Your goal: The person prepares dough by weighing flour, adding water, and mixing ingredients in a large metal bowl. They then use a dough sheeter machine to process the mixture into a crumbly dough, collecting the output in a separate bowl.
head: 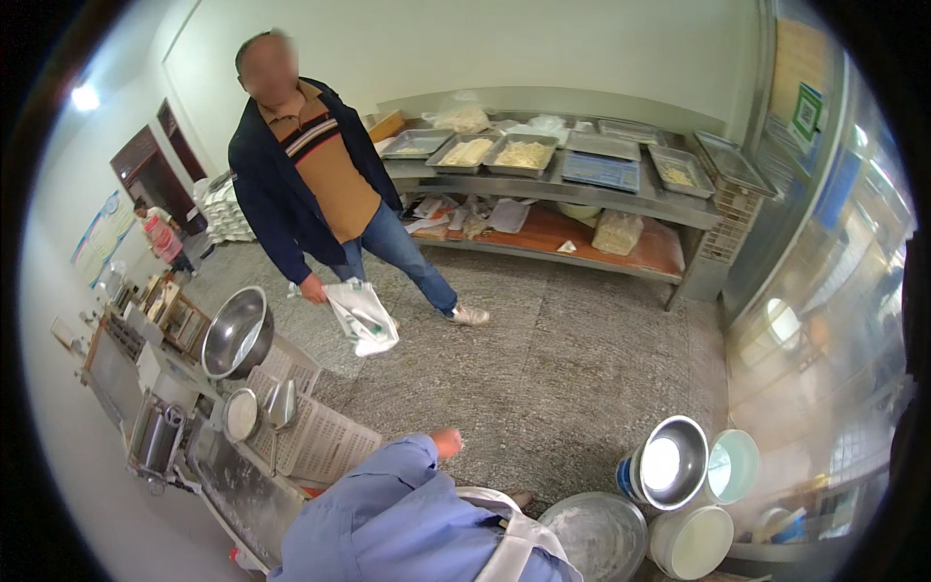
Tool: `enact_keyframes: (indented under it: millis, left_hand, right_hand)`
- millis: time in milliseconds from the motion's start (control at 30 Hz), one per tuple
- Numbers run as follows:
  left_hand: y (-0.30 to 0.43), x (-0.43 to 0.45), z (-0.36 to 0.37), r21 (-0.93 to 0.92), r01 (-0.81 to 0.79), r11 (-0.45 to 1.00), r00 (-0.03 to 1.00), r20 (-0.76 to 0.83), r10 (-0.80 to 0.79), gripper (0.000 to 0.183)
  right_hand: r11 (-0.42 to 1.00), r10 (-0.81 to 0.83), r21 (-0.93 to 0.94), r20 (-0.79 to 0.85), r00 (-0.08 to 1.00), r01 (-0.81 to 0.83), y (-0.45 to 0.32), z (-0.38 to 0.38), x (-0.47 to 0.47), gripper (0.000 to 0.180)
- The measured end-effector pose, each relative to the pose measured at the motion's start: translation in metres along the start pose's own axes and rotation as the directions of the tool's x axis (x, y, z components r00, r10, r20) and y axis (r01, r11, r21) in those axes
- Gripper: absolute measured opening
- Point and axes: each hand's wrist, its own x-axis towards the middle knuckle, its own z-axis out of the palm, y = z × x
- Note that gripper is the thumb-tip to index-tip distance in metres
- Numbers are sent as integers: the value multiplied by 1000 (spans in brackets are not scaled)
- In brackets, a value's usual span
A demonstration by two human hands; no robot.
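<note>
My left hand (pixel 447 441) reaches out from a blue sleeve at the bottom centre, above the grey floor. It is small in the picture, and whether its fingers are curled around anything cannot be made out. A small brownish patch shows beside my white apron (pixel 520 542); I cannot tell if it is my other hand or a shoe. My right hand is otherwise out of view. Left of my arm, printed paper sheets (pixel 331 440) lie by a metal scoop (pixel 281 404) and a bowl of white powder (pixel 241 415). A large steel bowl (pixel 238 332) stands beyond them.
A person in a dark jacket (pixel 269 189) stands ahead, holding a white plastic bag (pixel 361 318). Behind is a steel table (pixel 502 173) with trays of noodles (pixel 520 155). Buckets (pixel 691 542) and a wide metal basin (pixel 596 538) stand at lower right. A roller machine (pixel 154 440) is at left.
</note>
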Motion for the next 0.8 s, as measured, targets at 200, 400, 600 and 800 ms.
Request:
enact_keyframes:
  millis: [200,400,600,800]
  left_hand:
    - [61,4,3,30,-25,999,999,40,24,39]
    - [80,8,19,429,-196,882,980,99,170,46]
    - [137,25,45,320,-328,889,917,336,217,61]
    - [227,86,90,289,-619,730,737,536,413,59]
  right_hand:
    - [957,82,273,59,995,-95,-40,-34,-13,43]
    - [858,308,456,-89,947,-236,-76,-46,-64,40]
    - [660,546,566,88,833,-493,-124,-94,-116,31]
    - [394,752,625,202,627,-674,-162,-105,-180,31]
